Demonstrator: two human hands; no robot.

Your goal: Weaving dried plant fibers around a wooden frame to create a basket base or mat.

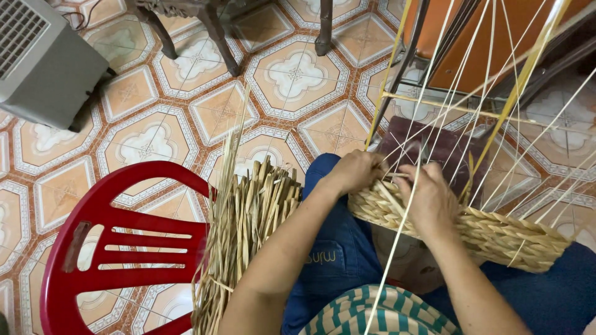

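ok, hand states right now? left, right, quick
Left hand: closed, gripping the rim of the woven straw basket.
Right hand: fingers curled over the same basket rim; what they pinch cannot be told.

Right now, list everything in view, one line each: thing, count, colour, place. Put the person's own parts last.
woven basket: one, straw-tan, on the lap, right of centre
upright strands: many, pale yellow, rising from the basket
bundle of dried straw: one, tan, leaning on the chair
plastic chair: one, red, lower left
fan heater: one, grey, top left
furniture legs: several, dark, top centre
metal frame: one, dark, top right
tiled floor: orange and white pattern
left hand: on the basket rim, gripping weave
right hand: on the rim, beside the left
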